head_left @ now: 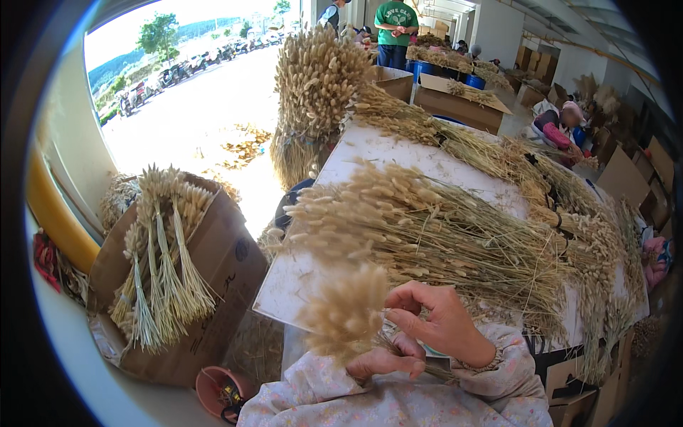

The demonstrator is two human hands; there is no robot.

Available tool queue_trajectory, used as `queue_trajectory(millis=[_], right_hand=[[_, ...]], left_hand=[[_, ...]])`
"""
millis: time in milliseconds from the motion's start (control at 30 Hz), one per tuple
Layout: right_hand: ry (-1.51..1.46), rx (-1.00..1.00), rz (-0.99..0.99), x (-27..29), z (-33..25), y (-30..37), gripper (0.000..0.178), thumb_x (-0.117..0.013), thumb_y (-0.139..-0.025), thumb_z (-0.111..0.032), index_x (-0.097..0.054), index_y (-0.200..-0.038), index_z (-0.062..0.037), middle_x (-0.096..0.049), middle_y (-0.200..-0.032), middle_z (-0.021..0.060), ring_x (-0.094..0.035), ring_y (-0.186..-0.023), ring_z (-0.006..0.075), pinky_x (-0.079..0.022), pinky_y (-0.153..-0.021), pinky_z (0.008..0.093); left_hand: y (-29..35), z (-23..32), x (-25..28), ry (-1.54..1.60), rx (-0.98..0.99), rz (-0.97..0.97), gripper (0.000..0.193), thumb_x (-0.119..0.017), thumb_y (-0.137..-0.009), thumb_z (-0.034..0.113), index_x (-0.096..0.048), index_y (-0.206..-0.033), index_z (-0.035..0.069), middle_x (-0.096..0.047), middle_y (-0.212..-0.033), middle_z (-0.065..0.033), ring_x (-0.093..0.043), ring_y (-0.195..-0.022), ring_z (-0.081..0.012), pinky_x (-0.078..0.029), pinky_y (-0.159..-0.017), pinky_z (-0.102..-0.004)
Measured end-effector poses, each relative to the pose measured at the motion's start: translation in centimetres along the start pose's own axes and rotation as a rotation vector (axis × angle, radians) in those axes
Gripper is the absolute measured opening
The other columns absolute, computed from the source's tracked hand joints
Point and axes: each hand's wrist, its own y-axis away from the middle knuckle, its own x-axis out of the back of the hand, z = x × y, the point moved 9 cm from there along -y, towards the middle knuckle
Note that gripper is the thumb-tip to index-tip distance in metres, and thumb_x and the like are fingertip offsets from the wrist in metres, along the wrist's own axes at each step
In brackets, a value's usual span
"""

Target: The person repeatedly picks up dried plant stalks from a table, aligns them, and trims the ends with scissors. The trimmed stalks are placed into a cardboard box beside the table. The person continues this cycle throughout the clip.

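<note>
My left hand point(390, 360) is closed round the stems of a small bunch of dried bunny-tail grass point(345, 309), held in front of my body. Its fluffy heads point up and to the left and are smeared by motion. Just above it, my right hand point(445, 324) has thumb and forefinger pinched together beside the heads; whatever lies between them is too small to make out. Beyond both hands, a large loose pile of the same grass point(427, 228) covers much of the white table point(284, 288), heads to the left and stems to the right.
A cardboard box point(228, 285) at the left holds tied bunches point(160, 263). A reddish bucket point(220, 391) stands below it. A tall sheaf point(316, 92) rises behind the table, and more bundles point(491, 153) line its far and right edges. People point(396, 32) stand or work farther back.
</note>
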Motion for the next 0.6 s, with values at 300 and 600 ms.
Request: queue_trajectory(millis=[300,600], right_hand=[[-0.076,0.047,-0.08,-1.5,-0.7,0.8,0.011,-0.068,-0.081,-0.009,-0.065,-0.089,-0.0017,-0.063,-0.071,0.0052,-0.061,-0.064,0.0101,-0.049,-0.057,0.0254],[0.088,0.11,0.081,-0.2,-0.9,0.5,0.014,-0.067,-0.082,-0.012,-0.066,-0.094,-0.005,-0.064,-0.076,0.0107,-0.064,-0.061,0.0218,-0.05,-0.055,0.0297]], left_hand=[[-0.3,0.4,-0.1,0.099,0.023,0.004,0.025,-0.066,-0.087,0.029,-0.063,-0.076,0.006,-0.059,-0.069,0.0004,-0.056,-0.074,-0.0088,-0.042,-0.071,-0.025],[1.5,-10.9,1.2,0.181,-0.054,-0.064,0.025,-0.068,-0.086,0.032,-0.064,-0.083,0.007,-0.06,-0.07,0.0001,-0.057,-0.076,-0.0095,-0.043,-0.072,-0.0257]])
